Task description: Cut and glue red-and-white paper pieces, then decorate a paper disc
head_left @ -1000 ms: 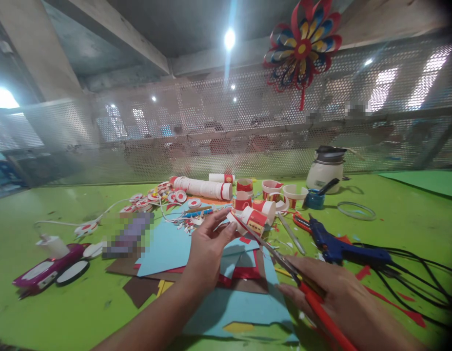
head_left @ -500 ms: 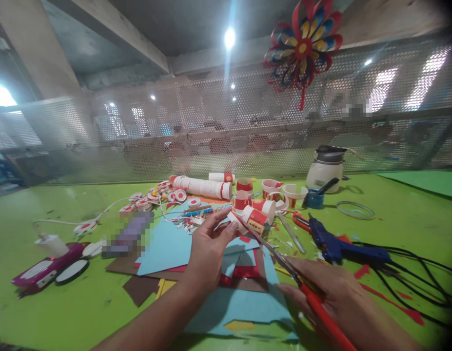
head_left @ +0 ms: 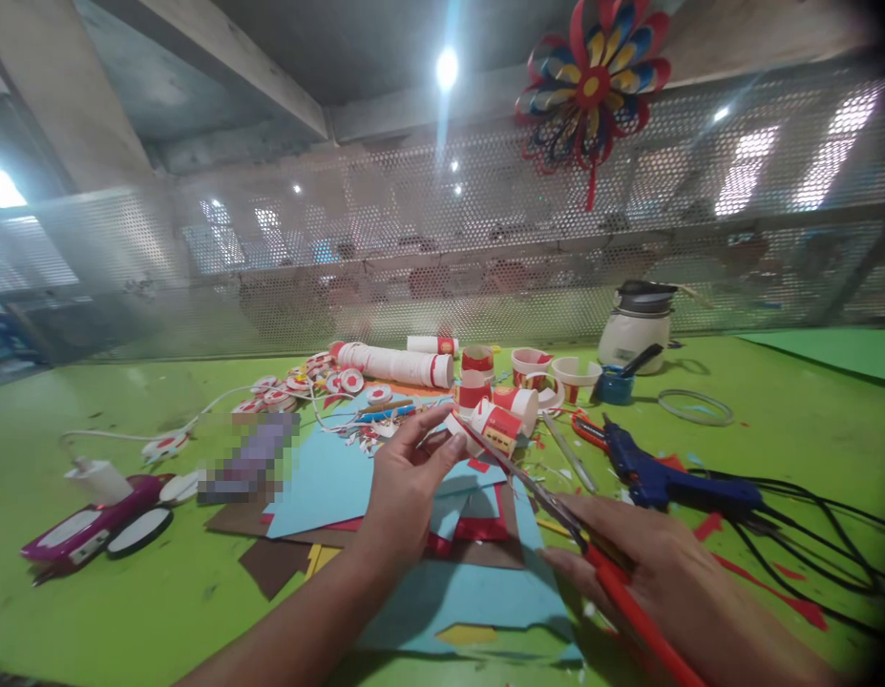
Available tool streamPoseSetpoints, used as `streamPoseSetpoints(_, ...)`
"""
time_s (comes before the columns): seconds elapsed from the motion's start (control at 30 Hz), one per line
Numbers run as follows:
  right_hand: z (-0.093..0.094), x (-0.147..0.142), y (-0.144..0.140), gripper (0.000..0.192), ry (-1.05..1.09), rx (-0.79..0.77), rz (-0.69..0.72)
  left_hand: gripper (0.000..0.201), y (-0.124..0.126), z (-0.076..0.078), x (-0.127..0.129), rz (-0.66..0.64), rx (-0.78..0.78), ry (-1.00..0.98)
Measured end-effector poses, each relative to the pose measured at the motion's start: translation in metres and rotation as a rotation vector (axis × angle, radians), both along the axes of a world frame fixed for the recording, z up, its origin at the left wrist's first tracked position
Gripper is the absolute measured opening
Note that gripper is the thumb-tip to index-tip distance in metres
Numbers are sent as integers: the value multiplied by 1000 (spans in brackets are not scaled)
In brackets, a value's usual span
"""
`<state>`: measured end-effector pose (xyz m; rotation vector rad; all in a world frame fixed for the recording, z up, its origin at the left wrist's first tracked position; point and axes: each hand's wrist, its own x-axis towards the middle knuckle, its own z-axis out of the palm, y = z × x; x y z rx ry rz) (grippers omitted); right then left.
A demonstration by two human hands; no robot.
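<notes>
Your left hand (head_left: 406, 491) pinches a small white paper piece (head_left: 453, 426) between thumb and fingers (head_left: 453, 447), raised over the blue paper (head_left: 320, 482) near the middle of the worktop (head_left: 127, 601). Your right hand (head_left: 663, 582) is closed around the red handles of the scissors (head_left: 557, 510), whose blades run up and left so that the tips meet the paper piece. Whether the blades are parted is too fine to tell.

Just behind the paper piece lie red-and-white cups (head_left: 510, 412), some on their sides, and a long stack of cups (head_left: 391, 364) lies farther back. Under your hands, blue, brown, red and yellow sheets overlap.

To the right of the scissors a blue glue gun (head_left: 671, 482) rests on the worktop with black cables (head_left: 807, 534) trailing from it. Behind it stand a small blue pot (head_left: 614, 386) and a white jar (head_left: 635, 334). At far left sits a purple gadget (head_left: 84, 530). A paper flower (head_left: 592, 81) hangs above against the mesh wall.
</notes>
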<state>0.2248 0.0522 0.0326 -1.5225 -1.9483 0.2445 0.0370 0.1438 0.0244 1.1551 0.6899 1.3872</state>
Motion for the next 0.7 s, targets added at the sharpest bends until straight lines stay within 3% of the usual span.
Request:
streamPoseSetpoints(0.13,2,-2,-2,33,12,-108,39,37,-2,2,2,4,-3,-19)
streamPoseSetpoints(0.43,-2,-1,-2,33,62,-133,93,45,-3,2,2,-44,-64,-88)
streamPoseSetpoints(0.7,-9,4,1,36,-19,-101,27,46,-1,3,0,-53,-42,-59)
